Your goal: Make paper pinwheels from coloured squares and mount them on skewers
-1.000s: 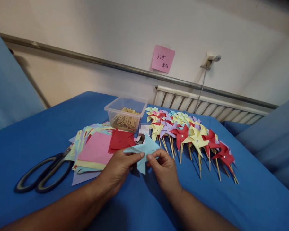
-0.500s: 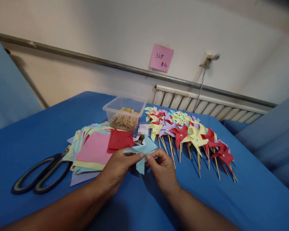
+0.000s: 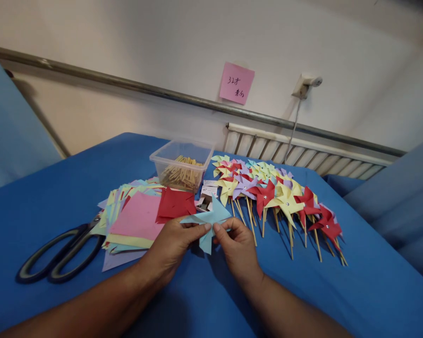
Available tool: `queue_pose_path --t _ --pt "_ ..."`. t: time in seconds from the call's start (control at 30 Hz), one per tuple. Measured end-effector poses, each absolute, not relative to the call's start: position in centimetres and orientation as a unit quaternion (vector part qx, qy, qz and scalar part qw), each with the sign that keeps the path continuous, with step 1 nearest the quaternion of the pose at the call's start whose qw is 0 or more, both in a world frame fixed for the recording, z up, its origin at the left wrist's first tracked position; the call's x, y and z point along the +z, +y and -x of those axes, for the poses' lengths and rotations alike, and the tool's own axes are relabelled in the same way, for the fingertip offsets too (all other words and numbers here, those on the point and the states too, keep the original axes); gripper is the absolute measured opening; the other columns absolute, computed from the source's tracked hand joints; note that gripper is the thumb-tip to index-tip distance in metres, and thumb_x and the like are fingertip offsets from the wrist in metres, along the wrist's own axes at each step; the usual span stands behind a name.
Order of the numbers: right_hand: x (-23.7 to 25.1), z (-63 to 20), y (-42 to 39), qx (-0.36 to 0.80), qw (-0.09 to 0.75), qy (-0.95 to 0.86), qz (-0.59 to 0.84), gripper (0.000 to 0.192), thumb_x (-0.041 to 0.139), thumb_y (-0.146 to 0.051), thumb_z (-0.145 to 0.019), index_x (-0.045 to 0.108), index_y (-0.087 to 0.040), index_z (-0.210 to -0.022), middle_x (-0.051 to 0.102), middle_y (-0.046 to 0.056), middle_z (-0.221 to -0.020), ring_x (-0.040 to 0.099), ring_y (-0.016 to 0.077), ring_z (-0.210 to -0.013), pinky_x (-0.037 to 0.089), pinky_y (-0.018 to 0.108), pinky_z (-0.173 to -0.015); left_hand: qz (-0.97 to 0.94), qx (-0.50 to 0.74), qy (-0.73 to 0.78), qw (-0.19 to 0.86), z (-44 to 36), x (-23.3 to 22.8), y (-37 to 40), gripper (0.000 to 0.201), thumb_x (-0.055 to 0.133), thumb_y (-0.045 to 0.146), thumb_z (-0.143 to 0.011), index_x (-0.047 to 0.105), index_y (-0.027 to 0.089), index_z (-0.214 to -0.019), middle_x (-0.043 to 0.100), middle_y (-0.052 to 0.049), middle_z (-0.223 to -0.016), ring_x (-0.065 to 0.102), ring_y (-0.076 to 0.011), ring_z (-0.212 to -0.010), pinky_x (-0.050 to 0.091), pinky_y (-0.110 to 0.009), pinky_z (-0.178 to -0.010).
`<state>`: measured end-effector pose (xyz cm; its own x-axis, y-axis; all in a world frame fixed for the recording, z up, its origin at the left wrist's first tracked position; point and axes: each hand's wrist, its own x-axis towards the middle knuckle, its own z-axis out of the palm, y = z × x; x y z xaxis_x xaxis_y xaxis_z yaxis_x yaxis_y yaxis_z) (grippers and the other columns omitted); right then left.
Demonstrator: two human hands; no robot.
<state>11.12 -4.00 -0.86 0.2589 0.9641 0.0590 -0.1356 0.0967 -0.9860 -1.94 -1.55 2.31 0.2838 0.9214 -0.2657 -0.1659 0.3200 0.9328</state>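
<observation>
Dark-handled scissors (image 3: 61, 253) lie left on the blue surface (image 3: 102, 164), beside stacked coloured paper (image 3: 139, 216). The left hand (image 3: 174, 241) pinches a light-blue paper pinwheel (image 3: 213, 216) near its centre, above the surface; the right hand (image 3: 238, 244) pinches it opposite. Rightward lie stick-mounted pinwheels (image 3: 286, 203), overlapping.

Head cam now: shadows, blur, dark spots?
Head view: dark shadow on the blue cloth under the bare right hand; head view: light-blue paper pinwheel fairly sharp, print on the small white box too small to read; head view: top-right corner dark, hanging blue fabric at right looks soft.
</observation>
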Motion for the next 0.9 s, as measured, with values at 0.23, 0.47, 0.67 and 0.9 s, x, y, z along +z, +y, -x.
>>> queue_pose_path --t 0.23,0.47,0.67,0.9 --pt "-0.98 -11.12 -3.94 0.439 0.613 -0.414 0.509 0.029 0.07 -0.04 -0.073 0.054 -0.018 -0.062 0.056 -0.004 -0.051 0.048 0.0099 -0.049 0.037 0.022 -0.049 -0.431 0.403 0.45 0.67 1.91 2.28 -1.43 0.017 0.075 0.03 -0.068 0.071 0.015 -0.075 0.068 -0.004 -0.066 0.059 -0.0154 -0.06 0.043 -0.025 -0.057" --pt "-0.96 -11.0 -3.9 0.438 0.618 -0.41 0.508 0.027 0.069 -0.037 -0.074 0.053 -0.018 -0.062 0.055 -0.005 -0.051 0.046 0.0091 -0.047 0.036 0.021 -0.048 -0.451 0.396 0.457 0.657 2.04 2.32 -1.37 0.018 0.077 0.029 -0.064 0.07 0.015 -0.072 0.068 -0.003 -0.067 0.06 -0.0162 -0.063 0.045 -0.026 -0.06" --pt "-1.13 -10.99 -3.89 0.431 0.611 -0.418 0.516 0.026 0.067 -0.037 -0.074 0.053 -0.018 -0.064 0.053 -0.006 -0.051 0.045 0.009 -0.047 0.035 0.022 -0.049 -0.456 0.399 0.481 0.634 1.85 2.2 -1.31 0.026 0.078 0.031 -0.062 0.069 0.014 -0.081 0.069 -0.005 -0.075 0.061 -0.0191 -0.071 0.047 -0.029 -0.065" --pt "-1.14 -10.85 -4.01 0.449 0.605 -0.42 0.505 0.025 0.068 -0.036 -0.074 0.053 -0.018 -0.066 0.053 -0.006 -0.053 0.044 0.009 -0.048 0.034 0.022 -0.048 -0.464 0.417 0.501 0.6 1.5 2.38 -1.36 0.022 0.074 0.029 -0.063 0.066 0.015 -0.079 0.068 -0.003 -0.073 0.06 -0.0169 -0.066 0.047 -0.027 -0.06"
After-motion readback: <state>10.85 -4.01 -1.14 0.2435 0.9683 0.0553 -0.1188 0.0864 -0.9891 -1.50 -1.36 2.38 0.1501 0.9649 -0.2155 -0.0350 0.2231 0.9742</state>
